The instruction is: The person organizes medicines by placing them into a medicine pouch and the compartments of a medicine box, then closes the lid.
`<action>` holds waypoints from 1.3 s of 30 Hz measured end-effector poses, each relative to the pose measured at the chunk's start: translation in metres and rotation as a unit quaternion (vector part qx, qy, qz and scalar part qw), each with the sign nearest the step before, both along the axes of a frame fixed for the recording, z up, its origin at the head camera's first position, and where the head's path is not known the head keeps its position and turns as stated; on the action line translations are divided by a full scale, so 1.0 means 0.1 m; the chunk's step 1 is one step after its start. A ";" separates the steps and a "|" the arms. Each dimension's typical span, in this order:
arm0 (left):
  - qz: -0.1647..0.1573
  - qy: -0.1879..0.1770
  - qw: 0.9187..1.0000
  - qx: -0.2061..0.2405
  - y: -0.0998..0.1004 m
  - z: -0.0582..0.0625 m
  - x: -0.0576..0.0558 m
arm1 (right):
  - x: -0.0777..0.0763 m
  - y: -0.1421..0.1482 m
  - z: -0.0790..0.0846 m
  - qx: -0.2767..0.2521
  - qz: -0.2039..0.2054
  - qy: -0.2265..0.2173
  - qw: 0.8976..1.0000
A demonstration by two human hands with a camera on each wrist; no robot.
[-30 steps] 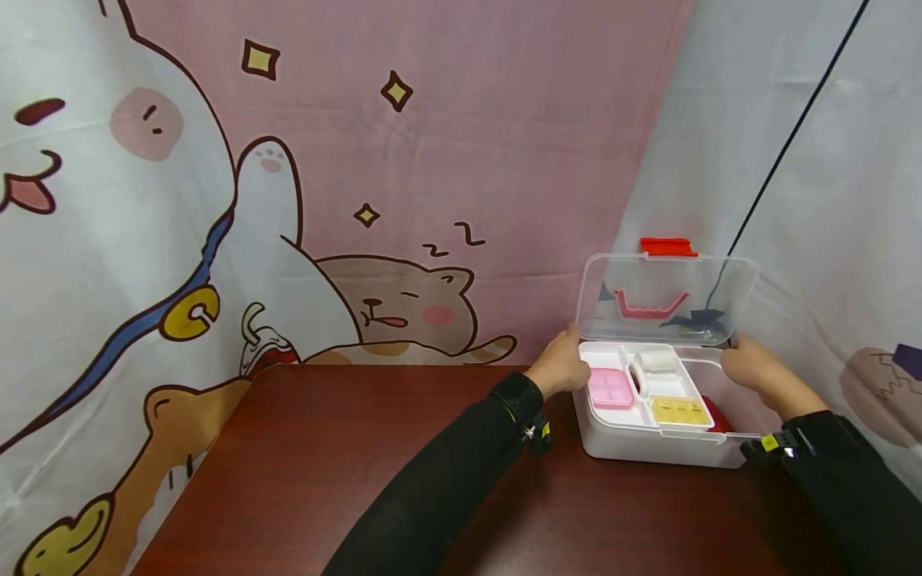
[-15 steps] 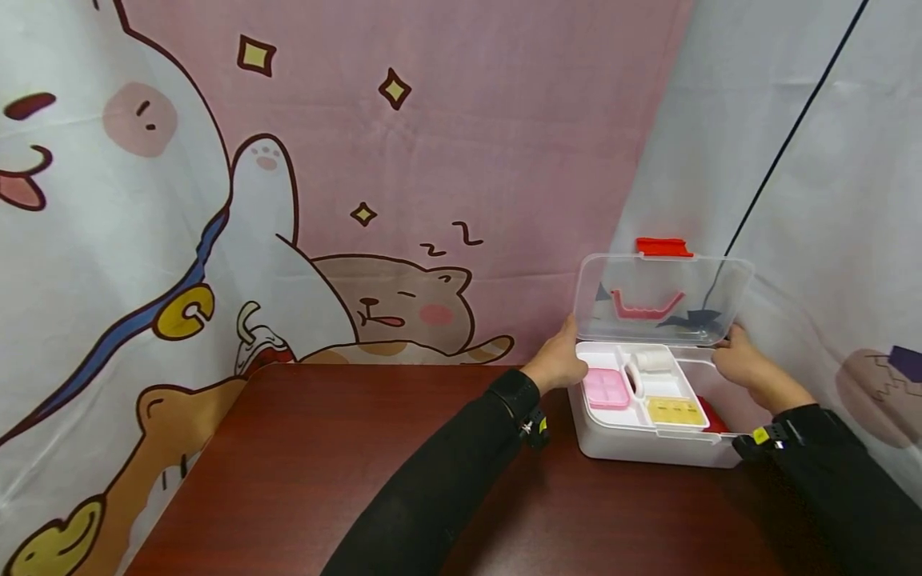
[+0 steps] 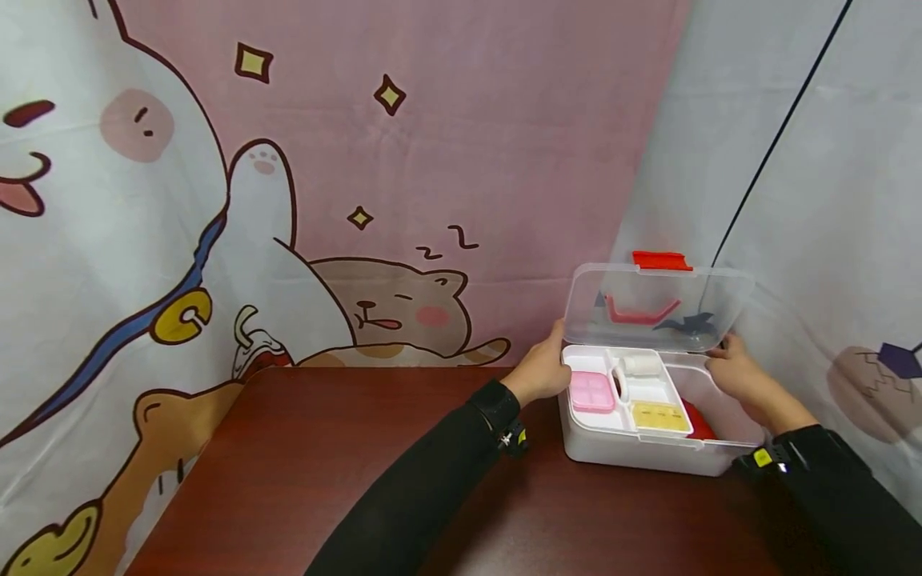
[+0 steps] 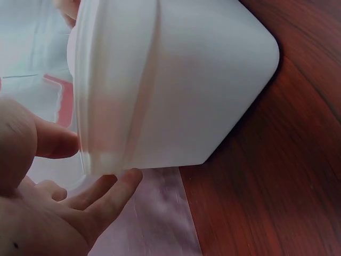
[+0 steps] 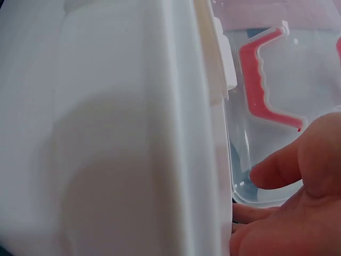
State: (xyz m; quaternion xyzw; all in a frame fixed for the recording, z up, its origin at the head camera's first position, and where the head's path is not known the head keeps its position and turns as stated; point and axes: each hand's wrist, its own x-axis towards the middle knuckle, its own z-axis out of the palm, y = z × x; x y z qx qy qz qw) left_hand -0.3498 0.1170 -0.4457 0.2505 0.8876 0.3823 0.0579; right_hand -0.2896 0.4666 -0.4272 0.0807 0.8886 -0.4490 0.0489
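Note:
A white plastic storage box [image 3: 634, 453] stands on the table at the right in the head view. Its clear lid [image 3: 576, 312] is raised at the back, with a red latch [image 3: 661, 261] and a pinkish-red handle [image 3: 641, 310]. My left hand [image 3: 539, 370] grips the back left corner; in the left wrist view its thumb [image 4: 56, 143] touches the rim and its fingertips lie against the wall. My right hand [image 3: 742, 376] holds the back right corner, its fingers partly hidden behind the box and its thumb [image 5: 274, 172] bent before the lid.
Inside the box, a white tray [image 3: 625, 421] holds a pink case [image 3: 592, 392], a white roll [image 3: 641, 366] and a yellow packet [image 3: 659, 416]. Something red [image 3: 697, 420] lies beneath, right of the tray. A cartoon-printed cloth [image 3: 468, 160] hangs behind the brown table [image 3: 346, 448].
The box has slid slightly left on the table with both hands at its back corners. My right hand has moved a little left with it. The lid stays raised.

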 end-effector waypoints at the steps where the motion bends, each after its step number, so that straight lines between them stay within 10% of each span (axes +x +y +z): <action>1: -0.008 0.002 1.000 0.002 -0.03 -0.01 0.01 | 0.02 -0.01 0.00 -0.003 -0.002 -0.004 1.000; 22: -0.061 0.035 0.996 0.058 -0.83 -0.09 0.16 | 0.36 -0.55 0.01 -0.032 0.043 0.006 0.999; 39: -0.041 0.026 0.993 0.108 -1.92 -0.24 0.18 | 0.25 -1.33 -0.18 -0.060 0.126 0.060 0.988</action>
